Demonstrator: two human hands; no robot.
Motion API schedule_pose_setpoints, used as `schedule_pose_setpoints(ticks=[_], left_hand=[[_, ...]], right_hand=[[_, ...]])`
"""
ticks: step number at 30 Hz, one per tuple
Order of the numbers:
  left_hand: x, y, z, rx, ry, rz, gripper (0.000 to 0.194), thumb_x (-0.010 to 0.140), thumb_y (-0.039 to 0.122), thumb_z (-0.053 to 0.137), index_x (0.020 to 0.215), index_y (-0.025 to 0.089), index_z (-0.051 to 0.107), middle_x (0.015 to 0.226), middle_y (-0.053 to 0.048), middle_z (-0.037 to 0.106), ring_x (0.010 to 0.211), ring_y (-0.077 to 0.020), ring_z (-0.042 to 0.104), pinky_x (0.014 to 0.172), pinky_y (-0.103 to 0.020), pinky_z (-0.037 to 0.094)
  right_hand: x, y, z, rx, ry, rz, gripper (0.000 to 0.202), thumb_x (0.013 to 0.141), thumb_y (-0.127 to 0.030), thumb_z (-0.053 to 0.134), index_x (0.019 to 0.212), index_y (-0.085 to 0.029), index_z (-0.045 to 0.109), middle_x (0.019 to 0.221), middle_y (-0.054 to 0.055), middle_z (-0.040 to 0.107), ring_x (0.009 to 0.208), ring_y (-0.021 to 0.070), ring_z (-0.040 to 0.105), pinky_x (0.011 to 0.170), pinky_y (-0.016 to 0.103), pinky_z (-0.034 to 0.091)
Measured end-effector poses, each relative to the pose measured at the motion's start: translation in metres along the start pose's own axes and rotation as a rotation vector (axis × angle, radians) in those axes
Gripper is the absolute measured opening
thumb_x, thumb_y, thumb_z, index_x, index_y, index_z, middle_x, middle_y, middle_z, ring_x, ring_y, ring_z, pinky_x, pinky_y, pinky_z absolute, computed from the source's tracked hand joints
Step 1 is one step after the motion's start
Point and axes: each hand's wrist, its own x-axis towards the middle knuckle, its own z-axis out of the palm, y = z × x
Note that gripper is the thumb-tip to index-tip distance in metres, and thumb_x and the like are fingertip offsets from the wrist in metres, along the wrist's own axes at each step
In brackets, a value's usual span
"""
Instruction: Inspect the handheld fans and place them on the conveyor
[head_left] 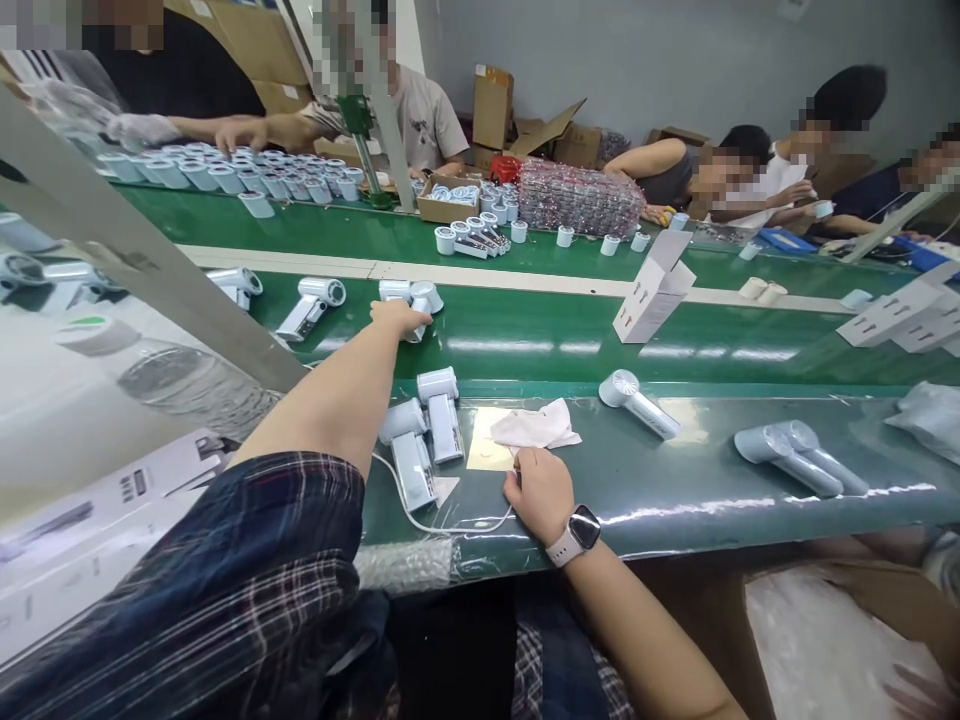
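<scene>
My left hand reaches out to the green belt, its fingers closed around a light blue handheld fan. Another fan head shows just beside that one. Near the table edge my right hand, with a watch on its wrist, is curled on the white cable, just below a crumpled pale cloth. The cable's end is hidden by the fingers. Two fans, one and another, lie side by side left of the cloth.
A single fan and a pair of fans lie to the right. A white box stands on the belt. A slanted metal post crosses at left, by a bottle. Several people work across the belt.
</scene>
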Motion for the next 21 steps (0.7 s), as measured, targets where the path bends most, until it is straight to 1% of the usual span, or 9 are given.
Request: schedule_pose_setpoints(ticks=[4, 5, 7, 9, 11, 14, 17, 19, 21], left_hand=[[-0.005, 0.013, 0.013, 0.006, 0.069, -0.064, 0.093, 0.052, 0.065, 0.092, 0.124, 0.012, 0.064, 0.163, -0.032, 0.025, 0.151, -0.0537, 0.025, 0.120, -0.063, 0.031], [-0.007, 0.014, 0.014, -0.010, 0.062, -0.052, 0.090, 0.053, 0.061, 0.093, 0.123, 0.014, 0.064, 0.164, -0.030, 0.025, 0.151, -0.0521, 0.026, 0.121, -0.061, 0.030], [-0.010, 0.013, 0.009, -0.060, 0.026, -0.026, 0.083, 0.051, 0.057, 0.095, 0.117, 0.015, 0.067, 0.159, -0.029, 0.036, 0.148, -0.0511, 0.032, 0.119, -0.058, 0.035], [-0.015, 0.011, -0.001, -0.131, -0.026, -0.002, 0.072, 0.050, 0.055, 0.095, 0.104, 0.016, 0.069, 0.142, -0.025, 0.054, 0.137, -0.0489, 0.047, 0.110, -0.054, 0.045], [-0.022, 0.011, -0.011, -0.225, -0.081, 0.025, 0.058, 0.052, 0.053, 0.092, 0.090, 0.017, 0.066, 0.113, -0.017, 0.067, 0.116, -0.0412, 0.063, 0.094, -0.046, 0.054], [-0.037, 0.015, -0.022, -0.395, -0.134, 0.071, 0.044, 0.059, 0.043, 0.087, 0.085, 0.018, 0.062, 0.083, -0.005, 0.064, 0.082, -0.0261, 0.066, 0.072, -0.035, 0.054], [-0.066, 0.015, -0.032, -0.556, -0.136, 0.124, 0.036, 0.067, 0.035, 0.077, 0.096, 0.018, 0.062, 0.080, -0.003, 0.063, 0.073, -0.0182, 0.063, 0.065, -0.029, 0.051], [-0.096, 0.010, -0.039, -0.730, -0.138, 0.203, 0.040, 0.070, 0.034, 0.072, 0.105, 0.018, 0.063, 0.085, -0.003, 0.065, 0.074, -0.0166, 0.063, 0.065, -0.028, 0.052], [-0.137, 0.003, -0.043, -1.067, -0.190, 0.352, 0.051, 0.067, 0.035, 0.074, 0.113, 0.017, 0.062, 0.095, -0.007, 0.070, 0.077, -0.0185, 0.066, 0.065, -0.030, 0.054]], right_hand=[[-0.001, 0.004, -0.004, 0.154, 0.001, 0.049, 0.003, 0.092, -0.022, 0.057, 0.089, -0.022, 0.058, 0.080, 0.005, 0.072, 0.073, 0.0211, 0.065, 0.068, 0.030, 0.042], [-0.001, 0.005, -0.004, 0.203, -0.003, 0.059, 0.004, 0.094, -0.024, 0.056, 0.093, -0.022, 0.059, 0.079, 0.004, 0.072, 0.071, 0.0203, 0.066, 0.067, 0.030, 0.043], [-0.001, 0.007, -0.004, 0.306, -0.012, 0.074, 0.008, 0.094, -0.027, 0.058, 0.100, -0.022, 0.060, 0.079, 0.002, 0.074, 0.069, 0.0195, 0.068, 0.069, 0.029, 0.046], [0.001, 0.010, -0.005, 0.408, -0.014, 0.082, 0.013, 0.091, -0.027, 0.062, 0.103, -0.022, 0.060, 0.077, 0.000, 0.074, 0.069, 0.0190, 0.070, 0.070, 0.029, 0.048], [0.002, 0.012, -0.006, 0.501, -0.006, 0.087, 0.017, 0.088, -0.027, 0.065, 0.104, -0.022, 0.062, 0.074, -0.001, 0.074, 0.069, 0.0187, 0.070, 0.071, 0.028, 0.050], [0.004, 0.015, -0.008, 0.625, 0.004, 0.088, 0.025, 0.085, -0.030, 0.067, 0.107, -0.020, 0.066, 0.072, -0.001, 0.072, 0.067, 0.0181, 0.068, 0.070, 0.029, 0.052], [0.005, 0.019, -0.010, 0.739, -0.013, 0.091, 0.029, 0.081, -0.034, 0.069, 0.106, -0.019, 0.072, 0.071, 0.000, 0.069, 0.069, 0.0186, 0.068, 0.071, 0.031, 0.053], [0.005, 0.020, -0.011, 0.815, -0.039, 0.094, 0.031, 0.079, -0.039, 0.071, 0.102, -0.018, 0.075, 0.071, 0.001, 0.068, 0.069, 0.0191, 0.067, 0.070, 0.031, 0.054], [0.004, 0.020, -0.013, 0.881, -0.070, 0.095, 0.034, 0.081, -0.045, 0.070, 0.100, -0.018, 0.077, 0.071, 0.001, 0.067, 0.067, 0.0189, 0.065, 0.067, 0.032, 0.054]])
